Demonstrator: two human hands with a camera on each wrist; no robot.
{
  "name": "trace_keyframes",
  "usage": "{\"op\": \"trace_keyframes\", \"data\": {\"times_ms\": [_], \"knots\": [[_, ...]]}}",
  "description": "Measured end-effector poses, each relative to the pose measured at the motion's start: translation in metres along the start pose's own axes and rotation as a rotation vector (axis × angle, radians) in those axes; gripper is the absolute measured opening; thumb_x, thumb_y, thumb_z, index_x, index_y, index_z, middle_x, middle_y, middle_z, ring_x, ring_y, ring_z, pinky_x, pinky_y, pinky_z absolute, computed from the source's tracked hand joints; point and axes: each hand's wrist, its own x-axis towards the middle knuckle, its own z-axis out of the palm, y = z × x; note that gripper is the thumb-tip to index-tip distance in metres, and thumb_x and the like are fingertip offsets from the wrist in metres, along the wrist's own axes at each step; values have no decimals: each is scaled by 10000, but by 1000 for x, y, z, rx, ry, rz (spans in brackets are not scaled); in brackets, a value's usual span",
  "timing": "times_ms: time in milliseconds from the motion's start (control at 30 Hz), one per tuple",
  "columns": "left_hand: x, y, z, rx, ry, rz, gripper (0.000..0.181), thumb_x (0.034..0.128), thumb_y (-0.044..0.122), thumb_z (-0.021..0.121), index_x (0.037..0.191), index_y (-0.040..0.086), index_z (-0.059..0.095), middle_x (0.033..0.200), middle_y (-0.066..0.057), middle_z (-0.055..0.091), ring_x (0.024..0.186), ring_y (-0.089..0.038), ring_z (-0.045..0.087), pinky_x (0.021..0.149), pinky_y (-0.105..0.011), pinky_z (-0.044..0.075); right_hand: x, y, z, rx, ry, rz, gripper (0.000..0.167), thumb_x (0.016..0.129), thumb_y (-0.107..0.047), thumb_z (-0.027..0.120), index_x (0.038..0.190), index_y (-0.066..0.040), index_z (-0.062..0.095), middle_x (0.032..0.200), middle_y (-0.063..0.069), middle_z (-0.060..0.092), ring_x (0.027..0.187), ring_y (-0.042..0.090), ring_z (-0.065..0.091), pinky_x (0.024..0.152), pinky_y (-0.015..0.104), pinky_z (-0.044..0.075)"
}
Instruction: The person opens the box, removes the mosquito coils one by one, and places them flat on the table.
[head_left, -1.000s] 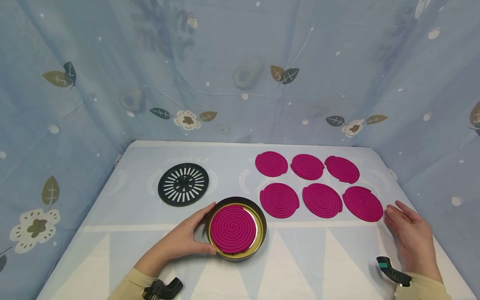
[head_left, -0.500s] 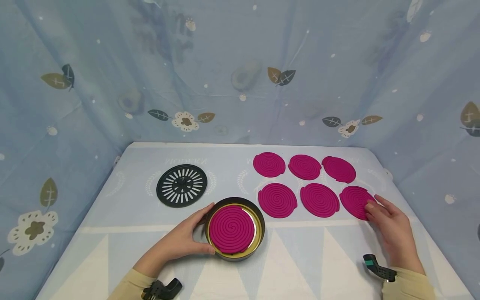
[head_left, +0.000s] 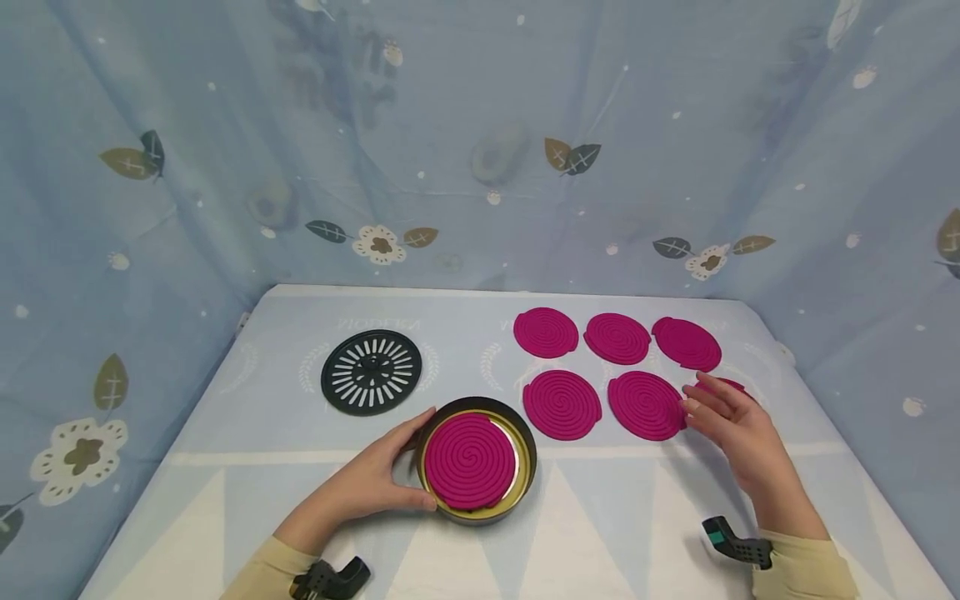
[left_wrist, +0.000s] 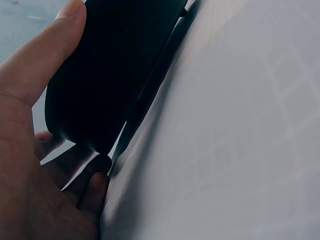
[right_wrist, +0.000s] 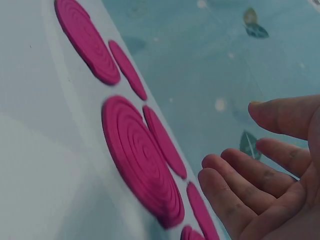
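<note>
My left hand (head_left: pixel 375 479) grips the side of a round black tin (head_left: pixel 527 479) with a gold inside, thumb at the near side and fingers at the far side. A magenta mosquito coil (head_left: pixel 470 461) lies in the tin. In the left wrist view the dark tin wall (left_wrist: pixel 117 65) stands between thumb and fingers. My right hand (head_left: pixel 738 433) hovers with spread fingers and holds nothing. It is near the front row's middle coil (head_left: pixel 647 406) and partly covers the front right coil (head_left: pixel 742 388). In the right wrist view, its fingertips are apart from the nearest large coil (right_wrist: pixel 142 160).
More magenta coils lie flat: one at the front left (head_left: pixel 562 405) and a back row (head_left: pixel 617 338) of three. A black slotted round lid (head_left: pixel 371 372) lies behind and left of the tin. Patterned blue cloth (head_left: pixel 480 150) walls in the table (head_left: pixel 247 400).
My right hand has moved left, from beyond the front right coil, across it, to near the middle coil. The left hand and tin have stayed in place.
</note>
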Motion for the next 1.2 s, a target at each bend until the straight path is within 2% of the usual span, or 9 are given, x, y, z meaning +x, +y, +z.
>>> {"op": "trace_keyframes", "data": {"times_ms": [167, 300, 600, 933, 1200], "knots": [[0, 1, 1, 0, -2, -4, 1184, 613, 574, 887, 1576, 257, 276, 1550, 112, 345, 1381, -125, 377, 1176, -495, 260, 4, -17, 16, -118, -103, -53, 631, 983, -190, 635, 1535, -91, 349, 1398, 173, 530, 1097, 57, 631, 877, 191, 547], [-1, 1, 0, 9, 1, -11, 1193, 607, 587, 883, 1576, 244, 278, 1548, 105, 349, 1380, -133, 380, 1172, -502, 266, 9, -34, 32, -173, -167, -92, 634, 983, -225, 636, 1539, -113, 352, 1410, 192, 519, 1129, 69, 615, 893, 178, 535], [0, 1, 1, 12, 5, -18, 1194, 598, 608, 877, 1574, 266, 279, 1547, 107, 351, 1381, -130, 378, 1174, -497, 266, 20, -59, 68, -179, -265, -114, 636, 950, -230, 687, 1510, -128, 404, 1390, 131, 540, 1181, 240, 602, 905, 231, 550], [0, 3, 0, 9, 4, -9, 1193, 601, 596, 881, 1575, 252, 283, 1548, 110, 349, 1393, -141, 360, 1170, -513, 264, 24, -71, 97, -178, -343, -117, 625, 935, -252, 708, 1491, -149, 443, 1379, 118, 555, 1210, 264, 582, 911, 259, 553], [-1, 2, 0, 26, 10, -8, 1182, 604, 607, 874, 1573, 280, 281, 1547, 120, 347, 1401, -137, 347, 1167, -512, 273, 25, -74, 121, -124, -424, -122, 578, 927, -230, 717, 1457, -181, 492, 1344, 101, 588, 1232, 308, 563, 920, 296, 556]]}}
